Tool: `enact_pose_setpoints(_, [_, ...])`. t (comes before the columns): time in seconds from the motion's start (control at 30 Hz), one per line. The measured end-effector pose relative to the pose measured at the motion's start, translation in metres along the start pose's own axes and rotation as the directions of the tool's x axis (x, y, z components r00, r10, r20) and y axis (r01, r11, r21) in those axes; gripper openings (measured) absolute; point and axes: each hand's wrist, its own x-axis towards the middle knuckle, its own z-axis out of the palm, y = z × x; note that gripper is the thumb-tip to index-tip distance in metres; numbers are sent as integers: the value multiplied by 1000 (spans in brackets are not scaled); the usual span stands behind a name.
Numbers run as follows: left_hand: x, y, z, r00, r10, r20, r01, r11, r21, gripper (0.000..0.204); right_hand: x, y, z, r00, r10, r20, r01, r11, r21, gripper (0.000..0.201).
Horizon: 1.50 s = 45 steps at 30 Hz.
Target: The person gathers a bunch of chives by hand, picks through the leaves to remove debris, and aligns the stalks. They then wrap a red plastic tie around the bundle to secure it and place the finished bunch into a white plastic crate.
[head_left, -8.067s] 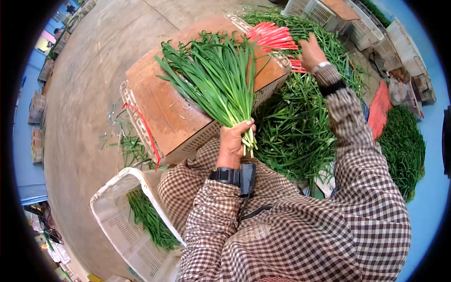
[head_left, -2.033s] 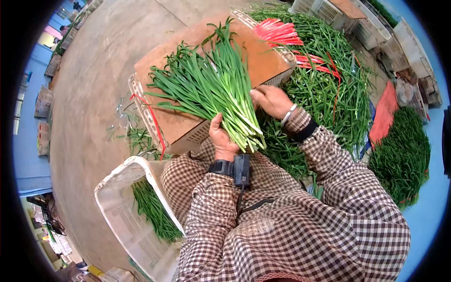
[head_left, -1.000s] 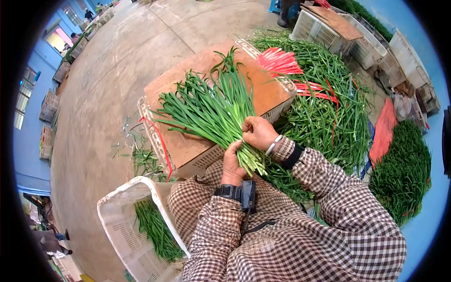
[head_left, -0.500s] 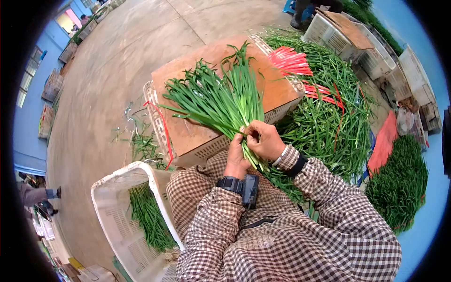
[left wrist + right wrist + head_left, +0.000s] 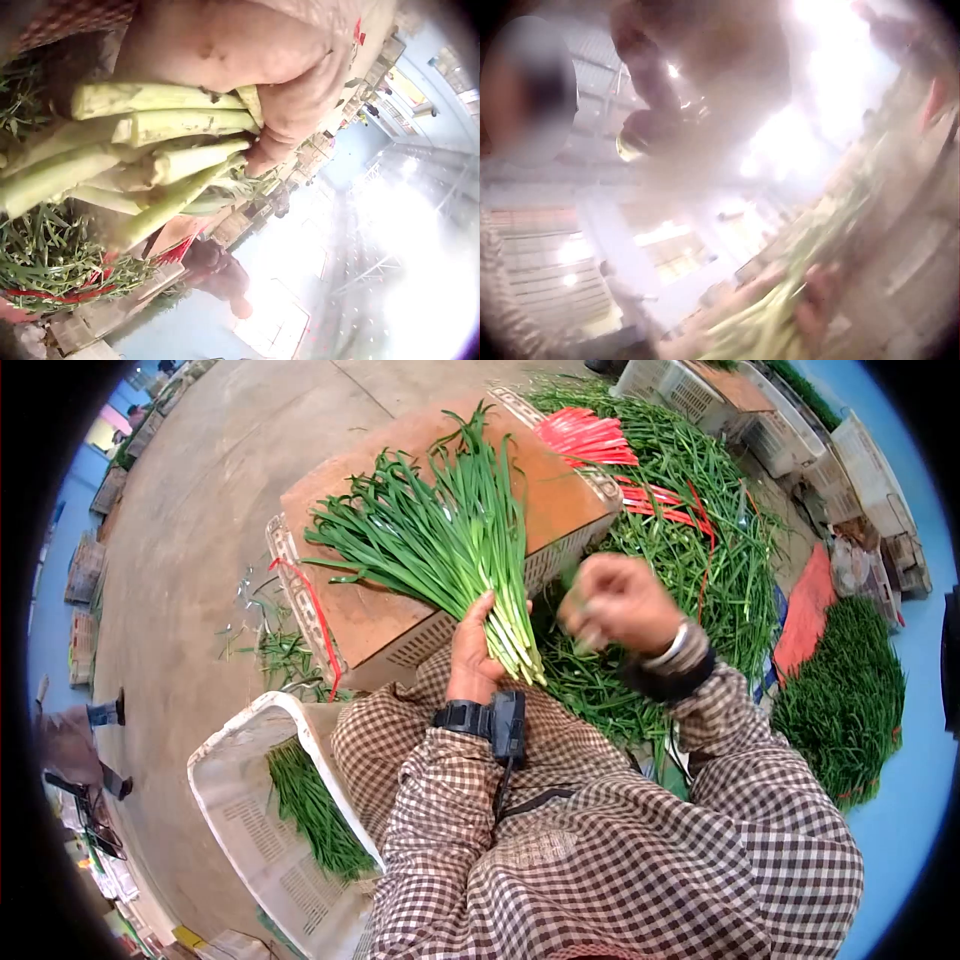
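Observation:
In the head view, my left hand (image 5: 478, 650) grips a fanned bunch of garlic chives (image 5: 440, 555) near its pale stem ends, and the leaves spread over a brown board (image 5: 330, 590). The left wrist view shows the cut stems (image 5: 187, 124) close up beneath the curled fingers. My right hand (image 5: 625, 605), blurred, is raised to the right of the bunch with its fingers bent. A green smear, a chive leaf (image 5: 570, 575), shows at its fingertips. In the right wrist view, a pale yellow-green bit (image 5: 628, 148) shows at the pinching fingers.
The board lies on a crate (image 5: 420, 645); red ties (image 5: 585, 435) lie at its far corner. Loose greens (image 5: 690, 530) are heaped right, beside a dark green stack (image 5: 845, 700). A white crate (image 5: 230, 760) holding chives stands left. A person (image 5: 80, 745) is at far left.
My right hand has left the stems and moved right and upward from the bunch. Earlier it was at the red ties. The left hand keeps its grip; the walking person came into view.

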Motion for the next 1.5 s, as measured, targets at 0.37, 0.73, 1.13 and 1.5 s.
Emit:
enact_pose_setpoints(0.37, [-10, 5, 9, 973, -39, 228, 69, 990, -125, 46, 25, 52, -39, 907, 346, -238, -390, 905, -168, 41])
enact_pose_setpoints(0.73, [-55, -1, 37, 963, -193, 190, 190, 981, 30, 33, 79, 87, 1, 820, 75, 568, -446, 706, 550, 44])
enact_pose_setpoints(1.13, [-78, 44, 84, 947, 35, 319, -260, 666, 699, 50, 90, 34, 28, 958, -156, 242, 74, 946, 317, 62])
enact_pose_setpoints(1.5, [-33, 155, 177, 585, 450, 674, -773, 58, 632, 22, 172, -74, 41, 841, -440, 314, 541, 673, -505, 72])
